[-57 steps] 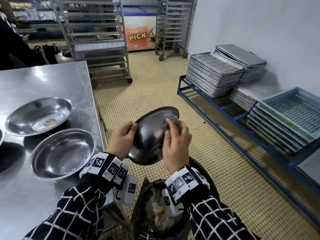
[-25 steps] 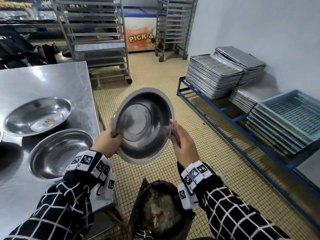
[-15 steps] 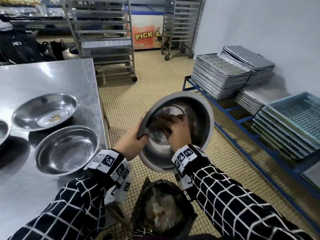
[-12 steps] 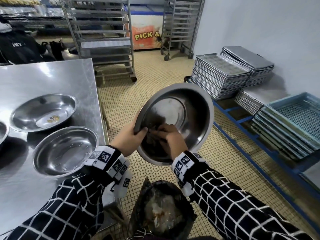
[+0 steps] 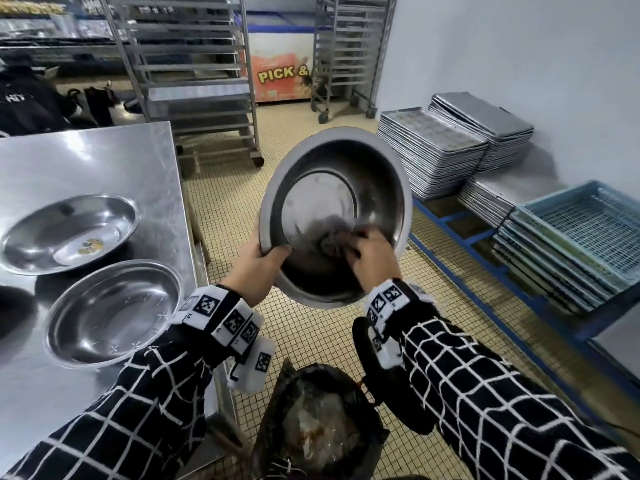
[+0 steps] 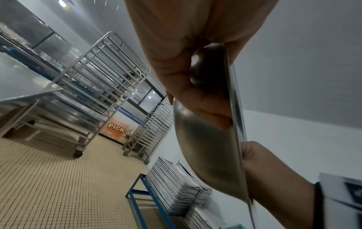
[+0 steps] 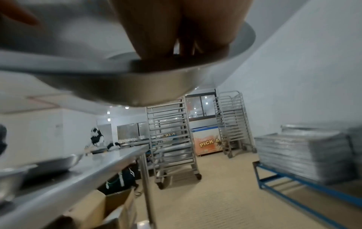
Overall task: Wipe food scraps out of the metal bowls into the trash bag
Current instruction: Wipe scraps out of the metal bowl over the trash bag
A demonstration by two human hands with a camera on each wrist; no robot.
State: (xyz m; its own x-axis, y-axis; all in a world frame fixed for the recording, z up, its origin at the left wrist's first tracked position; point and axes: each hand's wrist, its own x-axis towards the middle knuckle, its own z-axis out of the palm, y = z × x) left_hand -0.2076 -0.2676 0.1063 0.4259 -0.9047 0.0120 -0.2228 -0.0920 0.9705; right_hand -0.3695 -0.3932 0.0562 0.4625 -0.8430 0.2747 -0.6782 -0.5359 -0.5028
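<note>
Head view: the left hand (image 5: pixel 254 268) grips the rim of a tilted metal bowl (image 5: pixel 332 216) above the trash bag (image 5: pixel 318 424); the right hand (image 5: pixel 370 258), fingers bunched on a dark wad (image 5: pixel 327 242), presses inside.

Left wrist: fingers (image 6: pixel 195 99) clamp the rim.

Right wrist: fingertips (image 7: pixel 156 51) touch the bowl's inside.

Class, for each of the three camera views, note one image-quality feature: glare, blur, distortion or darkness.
Head view: glare streaks the steel table, and the racks bow from wide-angle distortion. Left wrist view: the left hand looms large and soft, close to the lens. Right wrist view: the held bowl and the stacked trays are smeared with blur.
</note>
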